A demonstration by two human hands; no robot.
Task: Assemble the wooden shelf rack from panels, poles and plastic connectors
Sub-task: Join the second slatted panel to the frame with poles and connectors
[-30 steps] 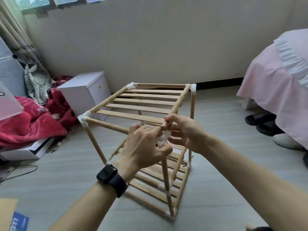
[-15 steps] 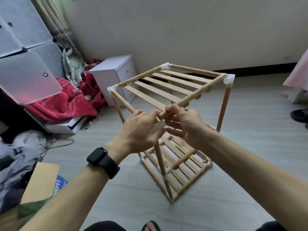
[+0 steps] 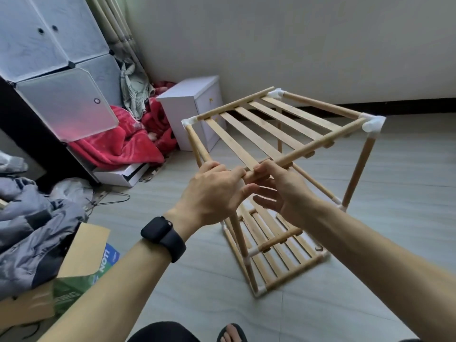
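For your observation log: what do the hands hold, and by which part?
The shelf rack: left hand grips its near top corner, right hand pinches the top rail there.

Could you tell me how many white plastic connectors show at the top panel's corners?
3 white plastic connectors: left corner, far corner, right corner. The left hand and right hand cover the wooden shelf rack's near corner; a fourth may be hidden.

Pale wall (image 3: 271, 40) beyond the left grip (image 3: 212, 191); grey floor (image 3: 407, 169) beneath; white cabinet (image 3: 187, 104) farther off; red blanket (image 3: 123, 146), frosted cube wardrobe (image 3: 61, 70) and curtain (image 3: 113, 18) off to its left.
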